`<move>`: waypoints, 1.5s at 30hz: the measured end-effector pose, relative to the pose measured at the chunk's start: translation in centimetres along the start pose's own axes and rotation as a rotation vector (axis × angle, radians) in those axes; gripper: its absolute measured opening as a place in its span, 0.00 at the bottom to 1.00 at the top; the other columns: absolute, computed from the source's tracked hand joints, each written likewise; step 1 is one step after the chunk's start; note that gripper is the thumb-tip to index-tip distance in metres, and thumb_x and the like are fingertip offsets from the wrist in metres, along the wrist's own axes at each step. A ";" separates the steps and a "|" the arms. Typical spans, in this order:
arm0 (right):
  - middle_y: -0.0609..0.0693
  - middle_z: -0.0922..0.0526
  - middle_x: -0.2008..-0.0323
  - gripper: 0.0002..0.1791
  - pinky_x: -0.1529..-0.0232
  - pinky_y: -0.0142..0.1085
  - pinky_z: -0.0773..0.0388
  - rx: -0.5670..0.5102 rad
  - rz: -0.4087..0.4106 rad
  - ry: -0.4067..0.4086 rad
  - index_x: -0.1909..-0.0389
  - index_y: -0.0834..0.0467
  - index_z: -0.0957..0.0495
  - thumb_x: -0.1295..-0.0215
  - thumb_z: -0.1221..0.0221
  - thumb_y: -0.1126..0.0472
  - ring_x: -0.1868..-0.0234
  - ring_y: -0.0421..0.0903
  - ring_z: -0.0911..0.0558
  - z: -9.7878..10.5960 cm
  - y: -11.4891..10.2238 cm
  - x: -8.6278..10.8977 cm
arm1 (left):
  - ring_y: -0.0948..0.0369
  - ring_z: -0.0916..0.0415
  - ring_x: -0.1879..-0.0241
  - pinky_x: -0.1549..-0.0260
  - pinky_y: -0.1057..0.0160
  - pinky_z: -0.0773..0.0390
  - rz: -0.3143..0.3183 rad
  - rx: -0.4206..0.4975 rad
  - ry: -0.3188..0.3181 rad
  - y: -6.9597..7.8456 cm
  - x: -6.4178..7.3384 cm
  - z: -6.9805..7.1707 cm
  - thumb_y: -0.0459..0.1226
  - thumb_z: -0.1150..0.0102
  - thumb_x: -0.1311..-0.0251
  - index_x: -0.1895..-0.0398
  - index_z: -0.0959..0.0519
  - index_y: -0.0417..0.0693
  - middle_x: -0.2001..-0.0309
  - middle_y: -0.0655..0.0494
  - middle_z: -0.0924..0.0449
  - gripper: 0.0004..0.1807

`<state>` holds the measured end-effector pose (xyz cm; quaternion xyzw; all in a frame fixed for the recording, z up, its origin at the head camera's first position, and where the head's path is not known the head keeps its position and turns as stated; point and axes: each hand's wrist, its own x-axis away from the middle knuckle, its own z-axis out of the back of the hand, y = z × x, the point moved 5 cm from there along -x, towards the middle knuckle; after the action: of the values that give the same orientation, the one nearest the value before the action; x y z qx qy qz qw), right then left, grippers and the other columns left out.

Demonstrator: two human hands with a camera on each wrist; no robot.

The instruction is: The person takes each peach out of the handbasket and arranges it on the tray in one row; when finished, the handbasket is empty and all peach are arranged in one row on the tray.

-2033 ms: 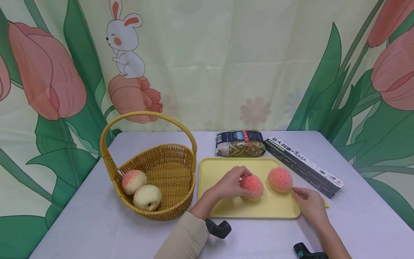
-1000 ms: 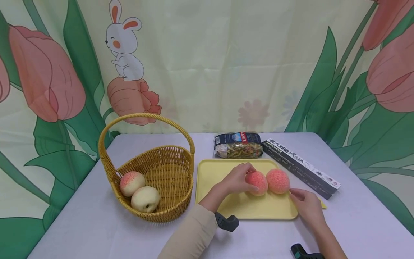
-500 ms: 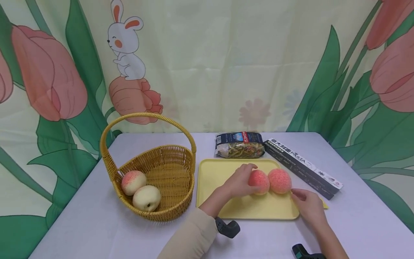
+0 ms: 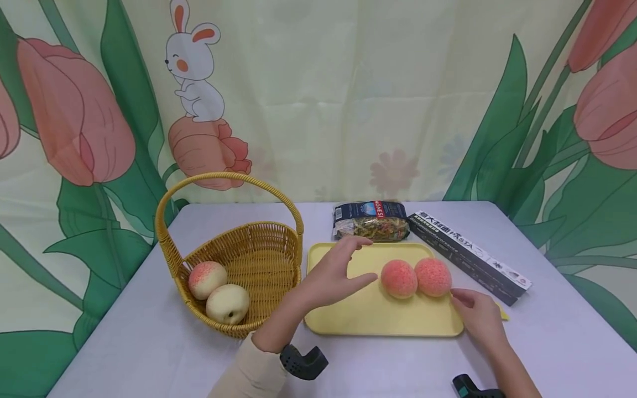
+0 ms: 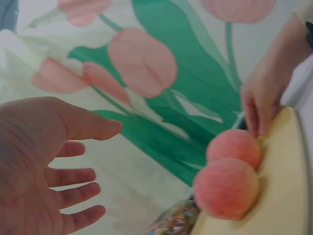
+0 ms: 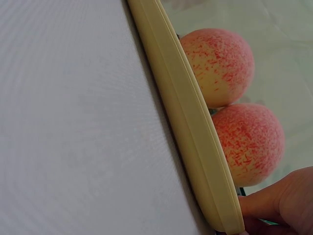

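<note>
Two pink peaches sit side by side on the right part of a yellow tray (image 4: 343,323): a left one (image 4: 399,279) and a right one (image 4: 433,277). My left hand (image 4: 330,276) is over the tray's left part, thumb and fingers spread and holding nothing. In the left wrist view, the left hand (image 5: 44,166) appears apart from both peaches. At the tray's right edge, my right hand (image 4: 480,318) pinches the rim between thumb and fingers. The right wrist view shows that thumb (image 6: 264,203) against the tray's edge, with the other fingers partly hidden.
Left of the tray stands a wicker basket (image 4: 269,260) with a tall handle, holding a pink-and-cream peach (image 4: 207,279) and a paler one (image 4: 228,304). Behind the tray lie a bag of pasta (image 4: 370,221) and a long black pasta box (image 4: 468,257). A patterned curtain (image 4: 318,99) hangs behind the table.
My left hand moved its peach right until it sat beside the other one, then let go and drew back left with fingers spread. The right hand stayed at the tray's edge.
</note>
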<state>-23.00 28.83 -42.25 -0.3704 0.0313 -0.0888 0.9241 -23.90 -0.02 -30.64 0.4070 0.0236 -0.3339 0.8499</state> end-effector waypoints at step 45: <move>0.71 0.27 0.52 0.20 0.55 0.53 0.29 0.009 -0.035 -0.004 0.49 0.74 0.30 0.37 0.48 0.64 0.50 0.66 0.29 0.0 0.2 -0.4 | 0.41 0.46 0.39 0.47 0.39 0.41 0.446 -0.024 0.207 -10.9 13.8 17.7 0.46 0.36 0.47 0.37 0.41 0.40 0.39 0.38 0.41 0.39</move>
<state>-23.36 29.03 -42.44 -0.3669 0.0225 -0.1044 0.9241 -23.70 -24.97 -30.50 0.4240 0.0241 -0.0941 0.9004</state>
